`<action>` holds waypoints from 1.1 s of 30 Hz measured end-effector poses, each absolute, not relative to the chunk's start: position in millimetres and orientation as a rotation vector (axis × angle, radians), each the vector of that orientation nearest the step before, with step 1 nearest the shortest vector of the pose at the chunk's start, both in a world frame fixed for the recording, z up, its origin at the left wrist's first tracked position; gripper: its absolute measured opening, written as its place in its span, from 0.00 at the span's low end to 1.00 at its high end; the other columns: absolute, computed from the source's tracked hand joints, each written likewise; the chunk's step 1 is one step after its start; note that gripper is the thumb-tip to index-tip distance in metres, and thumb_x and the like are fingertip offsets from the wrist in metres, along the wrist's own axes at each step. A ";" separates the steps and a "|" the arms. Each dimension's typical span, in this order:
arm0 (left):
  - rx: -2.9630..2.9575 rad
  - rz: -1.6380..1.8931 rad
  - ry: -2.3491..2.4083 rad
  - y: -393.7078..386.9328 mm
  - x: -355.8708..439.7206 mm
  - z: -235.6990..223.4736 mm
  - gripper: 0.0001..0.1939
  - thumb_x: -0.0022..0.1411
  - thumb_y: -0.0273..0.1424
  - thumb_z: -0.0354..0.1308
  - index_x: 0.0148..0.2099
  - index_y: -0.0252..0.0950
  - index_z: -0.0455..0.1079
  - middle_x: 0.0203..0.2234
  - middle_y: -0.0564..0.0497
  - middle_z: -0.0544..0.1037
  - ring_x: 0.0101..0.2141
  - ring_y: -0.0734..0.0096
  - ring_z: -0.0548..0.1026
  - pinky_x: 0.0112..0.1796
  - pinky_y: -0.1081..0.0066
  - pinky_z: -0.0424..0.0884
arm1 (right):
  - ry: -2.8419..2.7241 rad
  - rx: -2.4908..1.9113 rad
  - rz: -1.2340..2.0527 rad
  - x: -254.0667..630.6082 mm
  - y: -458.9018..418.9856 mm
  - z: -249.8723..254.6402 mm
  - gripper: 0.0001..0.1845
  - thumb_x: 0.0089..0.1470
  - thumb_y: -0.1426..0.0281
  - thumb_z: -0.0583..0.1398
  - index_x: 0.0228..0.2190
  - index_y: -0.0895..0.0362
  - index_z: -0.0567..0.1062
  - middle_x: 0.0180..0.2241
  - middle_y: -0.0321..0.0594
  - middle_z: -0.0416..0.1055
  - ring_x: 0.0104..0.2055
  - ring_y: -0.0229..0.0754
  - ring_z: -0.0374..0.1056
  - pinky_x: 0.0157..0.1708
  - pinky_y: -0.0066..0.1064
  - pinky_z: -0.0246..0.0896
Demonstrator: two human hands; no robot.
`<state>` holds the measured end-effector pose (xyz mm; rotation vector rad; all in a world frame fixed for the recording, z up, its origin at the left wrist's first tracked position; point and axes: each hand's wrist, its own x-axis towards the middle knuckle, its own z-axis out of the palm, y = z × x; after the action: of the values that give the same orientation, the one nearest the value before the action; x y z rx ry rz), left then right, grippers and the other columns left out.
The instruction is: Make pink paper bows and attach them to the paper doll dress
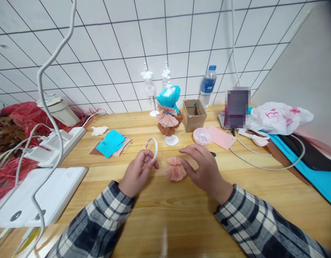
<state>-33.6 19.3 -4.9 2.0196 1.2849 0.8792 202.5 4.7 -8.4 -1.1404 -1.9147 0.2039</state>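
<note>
My left hand is closed on a thin roll of white tape, held upright just above the table between thumb and fingers. To its right lies a pink pleated paper fan, pinched at the middle into a bow shape. My right hand hovers at the fan's right side with thumb and fingers apart; whether the thumb touches the paper I cannot tell. Behind them stands a small white mannequin figure dressed in blue, pink and brown pleated paper, on a round white base.
Blue paper squares lie at left. Behind are a cardboard box, a pink bowl of small shiny pieces, a pink card and a water bottle. A white cable hangs at left, near a power strip.
</note>
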 end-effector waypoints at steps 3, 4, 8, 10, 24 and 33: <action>1.900 0.979 1.233 -6.4 -3.7 -6.7 0.05 0.67 0.35 0.47 0.43 0.39 0.58 0.27 0.54 0.77 0.29 0.72 0.75 0.34 0.71 0.69 | -1.972 -1.097 0.249 193.1 -5.1 -3.1 0.15 0.59 0.64 0.57 0.47 0.54 0.71 0.42 0.44 0.74 0.44 0.48 0.68 0.47 0.42 0.61; 1.884 0.986 1.227 -12.2 3.1 -7.6 0.05 0.67 0.35 0.47 0.42 0.40 0.59 0.27 0.54 0.77 0.28 0.72 0.75 0.32 0.72 0.69 | -1.987 -1.088 0.269 189.9 -7.8 -2.8 0.18 0.59 0.63 0.57 0.49 0.54 0.70 0.43 0.44 0.74 0.44 0.48 0.68 0.46 0.42 0.61; 1.917 0.966 1.258 -19.8 11.9 -10.9 0.04 0.65 0.34 0.49 0.41 0.41 0.60 0.27 0.54 0.78 0.29 0.71 0.76 0.27 0.74 0.69 | -1.945 -1.082 0.315 180.5 -13.5 -6.0 0.16 0.59 0.61 0.58 0.46 0.54 0.72 0.43 0.42 0.76 0.43 0.46 0.68 0.45 0.39 0.60; 1.933 0.958 1.286 -18.2 9.8 -12.4 0.04 0.65 0.34 0.50 0.41 0.41 0.61 0.27 0.54 0.78 0.29 0.70 0.77 0.25 0.75 0.69 | -1.890 -1.111 0.351 178.0 -14.0 -8.4 0.12 0.58 0.62 0.58 0.42 0.54 0.74 0.40 0.42 0.76 0.41 0.46 0.69 0.43 0.37 0.61; 2.140 0.917 1.340 -12.3 3.7 -17.1 0.04 0.64 0.34 0.53 0.38 0.40 0.65 0.29 0.51 0.80 0.30 0.68 0.79 0.30 0.72 0.70 | -1.808 -1.188 0.653 176.5 -12.5 -11.3 0.07 0.56 0.65 0.60 0.29 0.54 0.71 0.27 0.36 0.72 0.28 0.39 0.66 0.29 0.30 0.60; 2.086 0.896 1.306 -10.6 -0.9 -21.5 0.04 0.65 0.33 0.53 0.40 0.40 0.64 0.29 0.52 0.80 0.30 0.68 0.79 0.31 0.71 0.71 | -1.761 -1.174 0.669 175.5 -13.0 -14.8 0.06 0.57 0.66 0.59 0.37 0.53 0.73 0.34 0.37 0.74 0.30 0.38 0.68 0.31 0.30 0.62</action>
<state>-0.9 -10.6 -21.5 2.0864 1.3064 0.8957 175.5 -13.0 -14.8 -1.1742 -1.7615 0.6694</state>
